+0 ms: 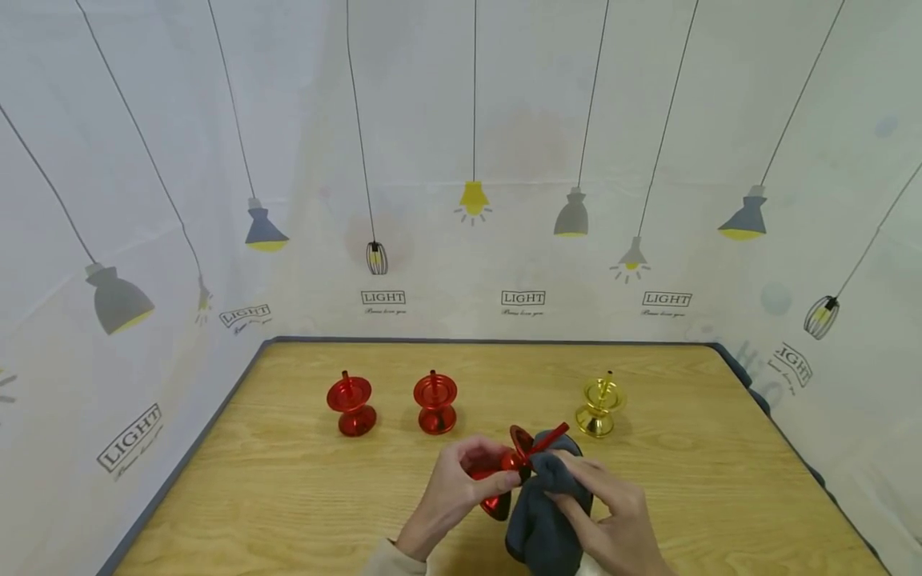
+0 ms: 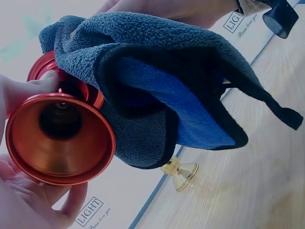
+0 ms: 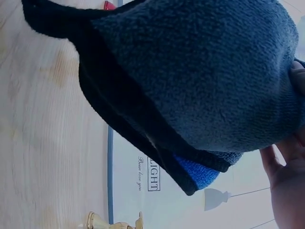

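My left hand grips a shiny red candle holder round its narrow waist, tilted so its spike points up to the right. In the left wrist view the hollow underside of its base faces the camera. With my right hand I pinch a grey-blue cloth, which lies against the holder's upper dish and stem. The cloth has a dark border and a bright blue inner face; it hangs down in folds and fills most of the right wrist view.
Two more red candle holders, one at far left and one nearer the middle, stand upright on the wooden table. A gold candle holder stands at the right. Behind is a white curtain printed with lamps.
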The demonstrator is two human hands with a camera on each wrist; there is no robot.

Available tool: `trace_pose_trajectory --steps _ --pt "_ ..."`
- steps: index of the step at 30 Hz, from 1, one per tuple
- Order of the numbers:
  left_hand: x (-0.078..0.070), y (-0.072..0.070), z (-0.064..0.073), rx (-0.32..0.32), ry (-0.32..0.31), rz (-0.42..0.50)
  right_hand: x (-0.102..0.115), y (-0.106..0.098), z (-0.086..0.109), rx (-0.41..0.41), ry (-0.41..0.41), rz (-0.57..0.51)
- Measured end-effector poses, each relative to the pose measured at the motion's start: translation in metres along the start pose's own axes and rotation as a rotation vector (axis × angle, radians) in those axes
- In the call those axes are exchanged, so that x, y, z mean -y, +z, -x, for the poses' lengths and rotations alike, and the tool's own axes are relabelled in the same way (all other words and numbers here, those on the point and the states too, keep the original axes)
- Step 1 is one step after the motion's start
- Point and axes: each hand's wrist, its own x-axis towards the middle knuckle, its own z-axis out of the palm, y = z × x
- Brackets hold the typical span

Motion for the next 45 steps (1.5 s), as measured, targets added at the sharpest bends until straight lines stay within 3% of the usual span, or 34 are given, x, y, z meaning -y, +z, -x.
trace_pose_trajectory --steps 4,10,17,23,29,32,38,42,45 --pt "0.0 0.0 -0.001 -0.002 0.005 0.005 -0.002 0.002 0.0 -0.01 -0.008 0.006" --pt "0.001 -0.001 -0.002 0.021 -0.062 0.128 -0.002 0.004 -0.004 -0.008 -0.017 0.005" --pt "0.01 -0.004 -0.002 0.172 -0.059 0.29 0.0 0.003 -0.006 0.026 -0.006 -0.016" --pt "0.015 -0.01 -0.001 0.264 -0.079 0.286 -0.005 0.006 -0.002 0.028 -0.05 -0.023" --pt "0.01 -0.012 -0.005 0.246 -0.049 0.127 -0.011 0.01 -0.004 -0.03 -0.097 0.009" --pt "0.007 -0.01 -0.006 0.22 -0.035 0.14 -0.011 0.013 -0.005 -0.066 -0.091 0.041" --pt "0.002 -0.009 -0.005 0.173 -0.106 0.137 -0.011 0.016 -0.006 -0.088 -0.071 0.071" --pt "0.003 -0.012 -0.006 0.161 -0.11 0.126 -0.012 0.018 -0.007 -0.079 -0.097 0.061" --pt "0.003 -0.013 -0.006 0.112 -0.088 0.103 -0.012 0.02 -0.009 -0.073 -0.12 0.047"
